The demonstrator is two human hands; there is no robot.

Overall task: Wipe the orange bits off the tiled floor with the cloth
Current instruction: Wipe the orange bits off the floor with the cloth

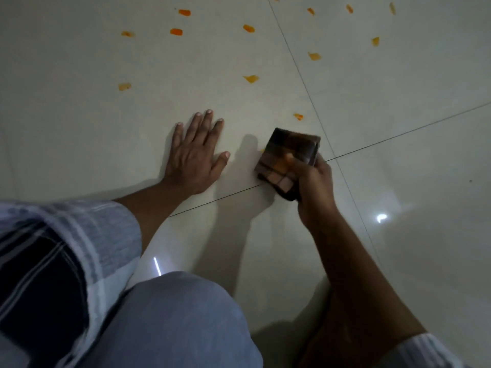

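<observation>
Checked brown cloth [288,155], folded into a soft, light pad, sits on the tiled floor [79,115], grasped at its near edge by the right hand [313,187]. Left hand [195,152] lies flat, released. Orange bits [251,78] remain scattered beyond.

1. The floor [398,102] is laid with large, pale cream tiles, glossy enough to mirror the light.
2. Thin dark grout lines [398,135] cross it: one long line runs from the top centre down toward the lower right, and another cuts across it at a slant, meeting near the middle right.
3. A small bright glare spot [381,217] shines on the tile at the right, and a narrow streak of reflected light [157,266] sits lower, left of centre.
4. The room light is dim, and soft shadows [239,208] lie over the middle tiles.
5. A tiny dark speck [470,180] marks the tile at far right.
</observation>
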